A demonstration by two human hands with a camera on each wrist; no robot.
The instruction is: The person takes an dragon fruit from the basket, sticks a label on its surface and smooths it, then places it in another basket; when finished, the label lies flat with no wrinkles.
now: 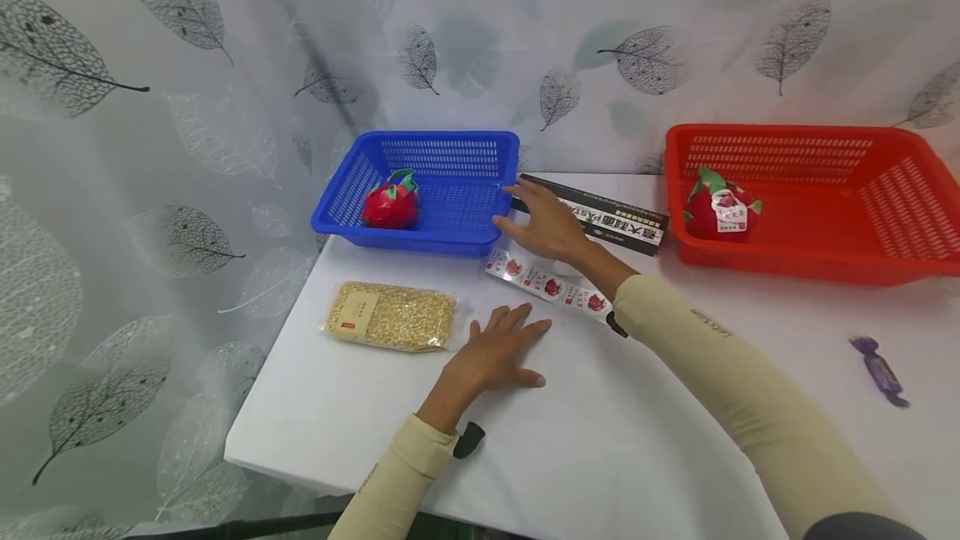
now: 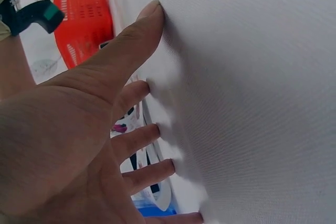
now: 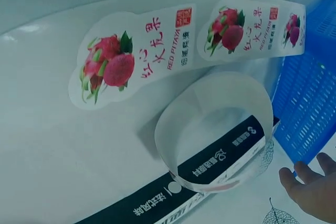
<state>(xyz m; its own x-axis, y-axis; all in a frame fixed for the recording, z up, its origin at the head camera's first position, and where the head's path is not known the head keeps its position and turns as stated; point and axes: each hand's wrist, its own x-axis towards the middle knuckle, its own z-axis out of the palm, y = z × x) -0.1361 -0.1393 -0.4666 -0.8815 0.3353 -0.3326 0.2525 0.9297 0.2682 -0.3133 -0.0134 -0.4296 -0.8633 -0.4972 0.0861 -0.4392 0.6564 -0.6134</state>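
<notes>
My right hand [image 1: 543, 223] is at the right end of the blue basket [image 1: 457, 245], fingers spread, its fingertips at the rim. In the right wrist view, the fingers [image 3: 310, 182] appear beside the basket's wall; exact contact is hard to tell. A red dragon fruit [image 1: 391, 205] lies in this basket. Under my right forearm runs a strip of dragon fruit stickers [image 1: 551, 285], its backing curled into a loop [image 3: 231, 90]. My left hand [image 1: 491, 357] has its fingers spread, fingertips on the white table, holding nothing. Left of it lies a clear bag of yellow grains [image 1: 408, 319].
Behind the sticker strip lies a black and white pasta box [image 1: 622, 223]. At the right stands a red basket [image 1: 810, 267] holding a dragon fruit [image 1: 705, 211] with a sticker on it. A purple-wrapped candy [image 1: 881, 369] lies on the table [image 1: 600, 440] at the right.
</notes>
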